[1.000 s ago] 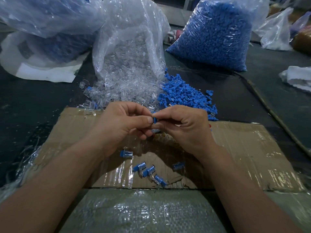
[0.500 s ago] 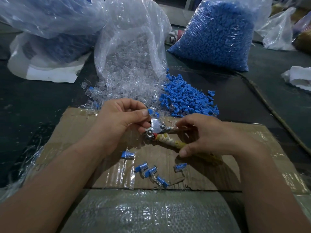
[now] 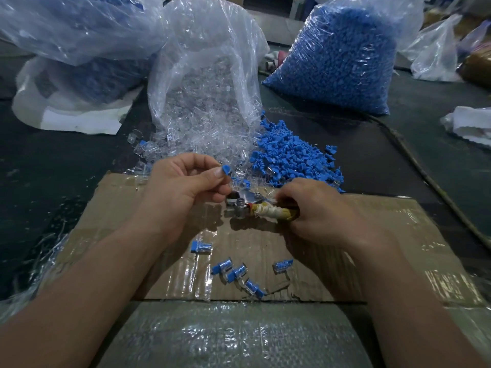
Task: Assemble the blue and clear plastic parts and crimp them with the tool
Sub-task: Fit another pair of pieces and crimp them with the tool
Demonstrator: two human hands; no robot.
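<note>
My left hand (image 3: 183, 187) pinches a joined blue and clear part (image 3: 226, 171) between thumb and forefinger, just above the metal head of the crimp tool (image 3: 243, 203). My right hand (image 3: 316, 208) grips the tool's tape-wrapped handles (image 3: 268, 213), which lie on the cardboard sheet (image 3: 372, 235). Several joined blue and clear pieces (image 3: 235, 272) lie on the cardboard near me. A loose pile of blue parts (image 3: 292, 155) and a spill of clear parts (image 3: 196, 144) sit beyond my hands.
An open clear bag (image 3: 207, 83) holds the clear parts; a full bag of blue parts (image 3: 342, 59) stands at the back right. More plastic bags (image 3: 74, 49) lie back left. A cable (image 3: 430, 181) runs along the right. Bubble wrap (image 3: 233, 338) covers the near edge.
My right hand left the part, went down to the tool and closed round its handles. My left hand kept the part and lifted it slightly above the tool head.
</note>
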